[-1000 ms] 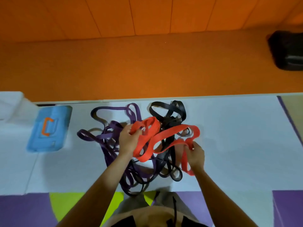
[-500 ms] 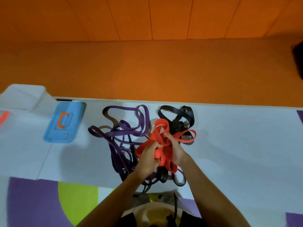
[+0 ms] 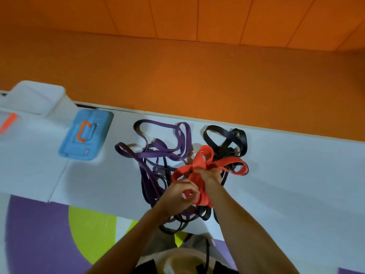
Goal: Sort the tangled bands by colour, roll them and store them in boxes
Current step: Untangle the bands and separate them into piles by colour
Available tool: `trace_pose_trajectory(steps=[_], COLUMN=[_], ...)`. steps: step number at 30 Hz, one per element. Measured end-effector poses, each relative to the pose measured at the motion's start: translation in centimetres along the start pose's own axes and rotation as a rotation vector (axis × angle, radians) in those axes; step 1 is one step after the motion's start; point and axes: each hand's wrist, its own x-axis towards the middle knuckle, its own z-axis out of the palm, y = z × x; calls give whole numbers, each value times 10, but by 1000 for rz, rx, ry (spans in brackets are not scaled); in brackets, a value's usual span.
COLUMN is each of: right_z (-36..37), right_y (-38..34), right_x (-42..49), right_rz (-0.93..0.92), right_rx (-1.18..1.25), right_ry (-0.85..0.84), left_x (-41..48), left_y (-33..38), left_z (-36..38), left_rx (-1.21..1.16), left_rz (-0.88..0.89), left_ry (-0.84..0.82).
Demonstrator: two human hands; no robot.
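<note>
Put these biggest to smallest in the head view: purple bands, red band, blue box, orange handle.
1. purple bands, widest.
2. red band and blue box look alike; band is nearer.
3. orange handle.

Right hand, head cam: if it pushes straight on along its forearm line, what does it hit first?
The right hand grips the red band, and that band's own loop lies directly ahead. Past that, it would likely meet the purple bands or the edge of the black bands; depth is unclear from one view.
</note>
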Motion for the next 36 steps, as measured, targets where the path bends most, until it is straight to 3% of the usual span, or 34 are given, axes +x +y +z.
trace_pose_trajectory(steps=[4, 6, 12, 18, 22, 27, 31, 36], right_z=[-10, -19, -57, -129, -186, -249, -272, -259], right_y=[14, 20, 30, 16, 13, 22, 34, 59], right_x=[3, -2, -30, -67, -59, -27, 8, 45], right_rz=[-106, -167, -343, -581, -520, -450, -366, -392], right_rx=[-9, -56, 67, 47, -132, -560, -730, -694], right_ry=[93, 125, 119, 151, 315, 484, 458, 414], left_x=[12, 24, 61, 85, 96, 96, 78, 46], left_y=[-21, -33, -33, 0, 21, 37, 26, 3], left_z=[-22, -26, -7, 17, 28, 32, 26, 14], left_rx=[-97, -39, -133, -64, 130, 311, 446, 512], left_rz=[-197, -299, -370, -209, -110, -53, -96, -238], left_ry=[277, 308, 64, -75, -128, -112, -102, -61])
